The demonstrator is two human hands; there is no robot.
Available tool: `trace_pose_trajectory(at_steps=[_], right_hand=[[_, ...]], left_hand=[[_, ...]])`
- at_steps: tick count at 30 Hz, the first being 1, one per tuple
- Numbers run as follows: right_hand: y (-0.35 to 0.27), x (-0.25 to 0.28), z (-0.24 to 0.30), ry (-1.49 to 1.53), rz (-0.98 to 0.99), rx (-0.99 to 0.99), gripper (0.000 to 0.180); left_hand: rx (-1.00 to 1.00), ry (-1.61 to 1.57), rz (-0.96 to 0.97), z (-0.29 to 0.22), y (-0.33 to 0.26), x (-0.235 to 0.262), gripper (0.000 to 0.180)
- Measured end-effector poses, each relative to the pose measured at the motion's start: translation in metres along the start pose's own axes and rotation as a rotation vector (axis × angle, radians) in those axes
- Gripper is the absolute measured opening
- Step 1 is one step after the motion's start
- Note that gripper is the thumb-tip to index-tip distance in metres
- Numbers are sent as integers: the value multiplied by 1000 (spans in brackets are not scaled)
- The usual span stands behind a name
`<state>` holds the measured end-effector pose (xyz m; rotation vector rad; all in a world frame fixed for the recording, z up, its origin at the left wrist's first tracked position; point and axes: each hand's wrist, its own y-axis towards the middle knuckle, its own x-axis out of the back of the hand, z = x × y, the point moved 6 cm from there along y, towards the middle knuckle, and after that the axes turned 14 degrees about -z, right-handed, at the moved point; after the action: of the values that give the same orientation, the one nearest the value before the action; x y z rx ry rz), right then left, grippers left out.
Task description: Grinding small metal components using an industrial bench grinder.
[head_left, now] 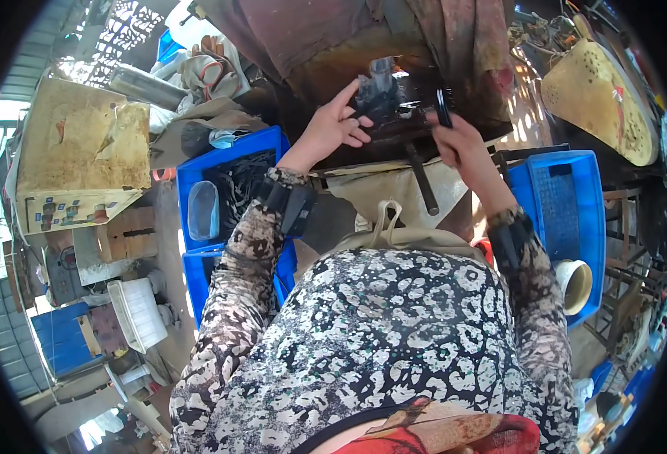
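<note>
A wet, dark work surface (371, 138) lies before me under brownish cloth covers, carrying a greyish metal block (381, 76). My left hand (332, 129) is beside this block on its left. Its index finger stretches toward the block, the other fingers are loosely bent, and I see nothing held in them. To the right, my right hand (464, 147) is closed round a narrow, shiny black piece (444, 107) that stands up from the fingers; its exact kind is unclear. Between the hands a dark round bar (423, 180) juts toward me from the surface's front edge.
At my left a blue crate (184, 178) holds dark thin strips and a clear plastic tub (203, 212). Another blue crate (597, 204) stands at my right, with a cream cylindrical container (574, 286). A stained cabinet (84, 140) with knobs is farther left.
</note>
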<state>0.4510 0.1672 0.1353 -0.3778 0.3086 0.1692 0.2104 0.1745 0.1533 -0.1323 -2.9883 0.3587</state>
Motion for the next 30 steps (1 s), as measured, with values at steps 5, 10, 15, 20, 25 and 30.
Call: trace_pose_trajectory(at_steps=[5, 10, 15, 20, 25, 30], right_hand=[[-57, 0, -17, -484, 22, 126, 26], [-81, -12, -28, -669, 254, 206, 39], [-88, -15, -20, -791, 203, 319, 42], [-96, -22, -7, -970, 201, 595, 35], [-97, -20, -10, -1097, 196, 677, 28], [-97, -29, -11, -1185, 271, 881, 27]], left_hand=[[-101, 72, -191, 58, 48, 18, 44], [-266, 258, -246, 90, 76, 10, 32], [-660, 702, -213, 76, 72, -4, 39], [-779, 814, -117, 65, 72, -11, 44], [-789, 841, -34, 70, 77, -19, 42], [-774, 979, -77, 54, 59, 0, 27]])
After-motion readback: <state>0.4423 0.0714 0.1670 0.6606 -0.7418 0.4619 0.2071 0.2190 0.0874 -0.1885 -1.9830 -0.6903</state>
